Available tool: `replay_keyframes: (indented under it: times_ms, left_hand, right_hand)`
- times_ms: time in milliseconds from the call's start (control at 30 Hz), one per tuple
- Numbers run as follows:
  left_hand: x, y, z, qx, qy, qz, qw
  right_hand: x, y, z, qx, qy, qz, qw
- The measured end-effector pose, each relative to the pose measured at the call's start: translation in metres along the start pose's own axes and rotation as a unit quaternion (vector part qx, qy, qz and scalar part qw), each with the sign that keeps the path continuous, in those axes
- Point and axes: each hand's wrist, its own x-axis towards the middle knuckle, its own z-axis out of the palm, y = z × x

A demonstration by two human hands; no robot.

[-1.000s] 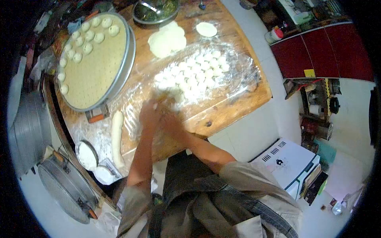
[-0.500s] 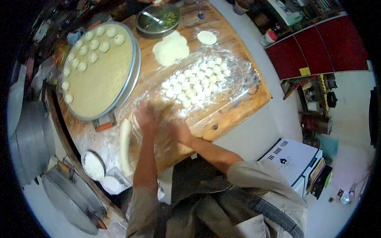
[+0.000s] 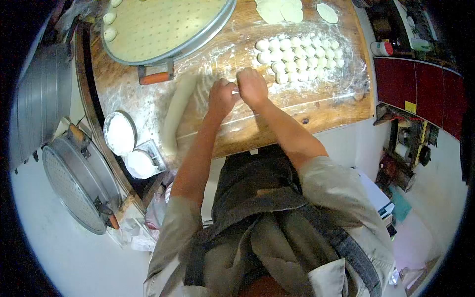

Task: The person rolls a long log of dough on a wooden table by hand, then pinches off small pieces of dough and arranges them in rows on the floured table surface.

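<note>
Both of my hands are close together above the floured wooden table. My left hand [image 3: 222, 97] has its fingers curled in, and my right hand [image 3: 253, 86] is closed like a fist beside it. A small pale bit shows between them, too little to name. To the left of my hands lies a long, thick roll of dough [image 3: 179, 111], slightly blurred. Rows of small floured dough pieces [image 3: 301, 58] sit to the right, nearest my right hand. Flattened dough sheets [image 3: 279, 11] and an oval dough wrapper [image 3: 327, 13] lie at the far side.
A large round steamer tray [image 3: 168, 29] with several filled buns [image 3: 110, 33] stands at the far left, its orange handle [image 3: 154, 78] toward me. A bowl of flour [image 3: 119, 132] and a small scale [image 3: 154, 153] are at the left edge. More steamers [image 3: 74, 185] stand below.
My view has shifted, so the table sits higher and the filling bowl is out of sight. My hands have come together from apart, and their fingers have closed.
</note>
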Motion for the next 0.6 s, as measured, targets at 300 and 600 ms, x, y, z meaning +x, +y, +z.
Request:
replay_keyframes:
  times_ms: [300, 600]
  left_hand:
    - [-0.035, -0.036, 0.002, -0.004, 0.010, -0.011, 1.000]
    - [-0.045, -0.005, -0.003, -0.281, 0.069, -0.247, 0.925]
  right_hand:
    - [0.009, -0.003, 0.015, -0.002, -0.017, 0.032, 0.999]
    - [-0.041, 0.002, -0.003, 0.000, -0.004, -0.060, 0.998]
